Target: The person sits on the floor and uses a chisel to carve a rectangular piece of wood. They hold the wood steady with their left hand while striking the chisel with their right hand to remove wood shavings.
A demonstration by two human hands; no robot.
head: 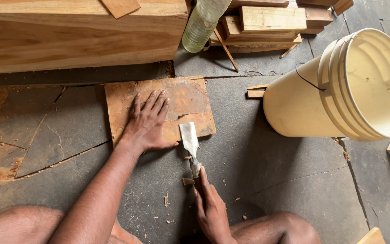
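My left hand (148,122) lies flat, fingers spread, on a worn brown wooden board (190,97) that rests on the dark stone floor. My right hand (211,210) grips the handle of a chisel (189,140). Its wide metal blade lies flat on the board's near right part, just right of my left thumb. Small wood chips (188,181) lie on the floor near the chisel's handle.
A cream plastic bucket (303,104) lies on its side at the right. A big timber block (82,36) spans the back left, with a plastic bottle (201,25) and stacked wood offcuts (271,22) behind. My knees are at the bottom edge.
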